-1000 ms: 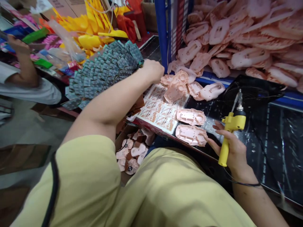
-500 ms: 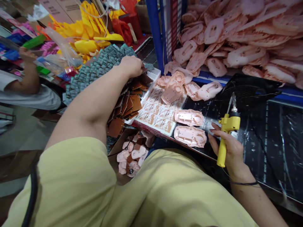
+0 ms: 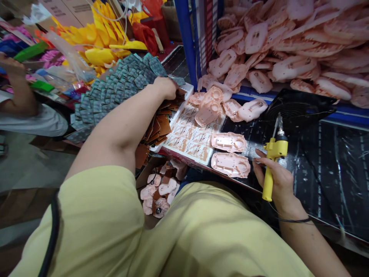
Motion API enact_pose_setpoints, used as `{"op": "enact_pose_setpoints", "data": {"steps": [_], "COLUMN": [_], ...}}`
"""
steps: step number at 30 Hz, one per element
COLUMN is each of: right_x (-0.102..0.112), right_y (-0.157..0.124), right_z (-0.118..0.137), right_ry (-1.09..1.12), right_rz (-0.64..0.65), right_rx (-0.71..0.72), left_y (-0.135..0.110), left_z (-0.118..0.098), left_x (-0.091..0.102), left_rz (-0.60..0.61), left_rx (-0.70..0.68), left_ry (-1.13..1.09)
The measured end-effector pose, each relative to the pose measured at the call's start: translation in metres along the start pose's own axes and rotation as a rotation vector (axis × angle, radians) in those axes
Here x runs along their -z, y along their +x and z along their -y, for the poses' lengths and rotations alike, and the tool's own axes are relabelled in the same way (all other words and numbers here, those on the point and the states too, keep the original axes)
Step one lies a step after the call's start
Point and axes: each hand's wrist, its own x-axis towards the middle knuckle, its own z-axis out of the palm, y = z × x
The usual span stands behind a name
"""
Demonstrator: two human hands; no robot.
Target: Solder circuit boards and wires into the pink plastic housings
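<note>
My left hand (image 3: 164, 87) reaches out to a heap of small grey-green circuit boards (image 3: 115, 90), fingers curled on one board at the heap's right edge, above brown boards (image 3: 160, 125). My right hand (image 3: 275, 181) is closed round a yellow soldering iron (image 3: 271, 161), tip pointing up, resting on the black bench. Two pink plastic shells (image 3: 230, 164) lie face-up just left of that hand. A white tray of wired boards (image 3: 191, 136) sits between the hands.
A big pile of pink shells (image 3: 288, 46) fills the blue-framed shelf behind. A black fan (image 3: 291, 109) lies on the bench. Yellow plastic parts (image 3: 98, 42) are heaped at back left. Another person's arm (image 3: 17, 88) is at far left. A box of shells (image 3: 160, 190) sits below the bench.
My left hand has pulled back left from the heap's far right edge and settled lower on the grey-green boards, uncovering brown boards beneath. The right hand with the iron stays almost still.
</note>
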Motion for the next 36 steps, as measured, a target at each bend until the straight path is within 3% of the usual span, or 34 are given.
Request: {"op": "enact_pose_setpoints", "data": {"steps": [7, 16, 21, 26, 36], "right_x": [-0.001, 0.000, 0.000, 0.000, 0.001], "right_y": [-0.001, 0.002, 0.000, 0.000, -0.002], "right_z": [0.001, 0.003, 0.004, 0.003, 0.002], "right_ry": [0.005, 0.024, 0.036, 0.044, 0.044], "right_rz": [-0.003, -0.025, 0.004, 0.003, 0.000], "right_rx": [-0.014, -0.028, -0.046, -0.041, -0.071], "left_y": [0.000, 0.034, 0.028, 0.023, 0.024], "left_z": [-0.010, -0.026, -0.025, -0.019, -0.004], "left_x": [0.020, -0.001, -0.005, 0.003, 0.020], "left_rz": [0.121, 0.433, 0.298, 0.022, -0.057], "left_rx": [0.036, -0.053, -0.027, 0.187, 0.241], "left_ry": [0.227, 0.346, 0.255, 0.096, 0.004]}}
